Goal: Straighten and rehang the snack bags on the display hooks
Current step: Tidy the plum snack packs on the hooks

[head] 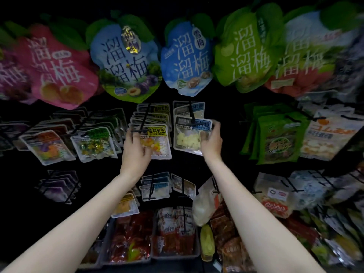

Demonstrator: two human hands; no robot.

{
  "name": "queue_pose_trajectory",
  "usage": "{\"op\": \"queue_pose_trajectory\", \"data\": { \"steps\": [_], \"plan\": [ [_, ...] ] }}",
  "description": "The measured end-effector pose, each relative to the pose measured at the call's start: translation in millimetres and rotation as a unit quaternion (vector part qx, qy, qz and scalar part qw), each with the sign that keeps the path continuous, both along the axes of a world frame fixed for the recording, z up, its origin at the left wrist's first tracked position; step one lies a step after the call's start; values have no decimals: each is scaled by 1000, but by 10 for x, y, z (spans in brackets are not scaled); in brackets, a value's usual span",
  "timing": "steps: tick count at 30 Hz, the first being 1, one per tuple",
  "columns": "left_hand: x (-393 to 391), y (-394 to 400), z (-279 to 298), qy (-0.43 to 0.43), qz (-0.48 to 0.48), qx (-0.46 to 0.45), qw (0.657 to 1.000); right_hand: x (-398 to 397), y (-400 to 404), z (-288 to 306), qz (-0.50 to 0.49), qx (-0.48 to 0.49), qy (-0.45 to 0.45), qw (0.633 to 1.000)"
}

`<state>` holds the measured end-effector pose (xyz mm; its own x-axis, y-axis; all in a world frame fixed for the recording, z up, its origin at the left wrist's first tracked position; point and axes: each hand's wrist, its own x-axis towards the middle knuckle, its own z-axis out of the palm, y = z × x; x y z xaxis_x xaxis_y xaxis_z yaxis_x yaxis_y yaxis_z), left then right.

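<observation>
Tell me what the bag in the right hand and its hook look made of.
Bag: thin glossy plastic film, likely; a clear window shows pale pieces inside and its surface glints. Hook: thin, dark, rigid rod, probably coated metal wire. Right hand grips the bag's edge.

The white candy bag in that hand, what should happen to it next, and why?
Probably the right hand should level the white candy bag on its hook. The bag hangs tilted, while the left hand rests on the neighbouring yellow-label bag.
</observation>
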<state>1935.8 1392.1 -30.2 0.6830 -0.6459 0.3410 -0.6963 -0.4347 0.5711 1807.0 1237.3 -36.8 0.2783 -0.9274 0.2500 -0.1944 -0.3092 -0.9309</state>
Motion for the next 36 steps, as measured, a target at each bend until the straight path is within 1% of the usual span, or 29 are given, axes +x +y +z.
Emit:
{"op": "queue_pose_trajectory", "data": {
  "steps": [2, 4, 5, 7, 9, 11, 15, 19, 22, 26, 29, 32, 34, 36],
  "plan": [
    [-28, 53, 62, -24, -14, -27, 999, -66, -31, 88, 21, -10, 18, 1000],
    [-46, 76, 107, -44, -22, -48, 998, -125, -82, 152, 42, -25, 70, 996],
    [-56, 76, 124, -45, -22, -57, 997, -158, -104, 184, 51, -27, 94, 994],
    [-86, 100, 149, -30, -18, -67, 997, -227, -123, 242, 58, -7, 109, 992],
    [-155, 154, 174, 1, -24, -74, 997, -324, -119, 289, 60, 4, 95, 994],
    [-251, 228, 146, 6, -52, -97, 994, -431, -97, 321, 70, 5, 82, 994],
    [-421, 278, 152, -57, -132, -112, 983, -583, -62, 384, 69, 1, 34, 997],
    [-559, 119, 377, -97, -202, -140, 964, -708, -3, 460, 68, -23, 16, 997],
    [-611, -33, 517, -100, -217, -161, 958, -859, 54, 486, 45, -37, 1, 998],
    [-710, -192, 560, -83, -230, -166, 955, -1147, 90, 519, -2, -46, -21, 999],
    [-904, -357, 545, -101, -256, -177, 945, -1414, 52, 505, -37, -53, -28, 998],
    [-1220, -569, 501, -124, -285, -182, 933, -1764, -57, 403, -92, -39, -34, 994],
    [-1462, -717, 464, -124, -311, -173, 926, -2040, -207, 323, -133, -19, -26, 991],
    [-1707, -894, 402, -118, -324, -158, 925, -2333, -443, 246, -167, -3, 4, 986]
  ]
}}
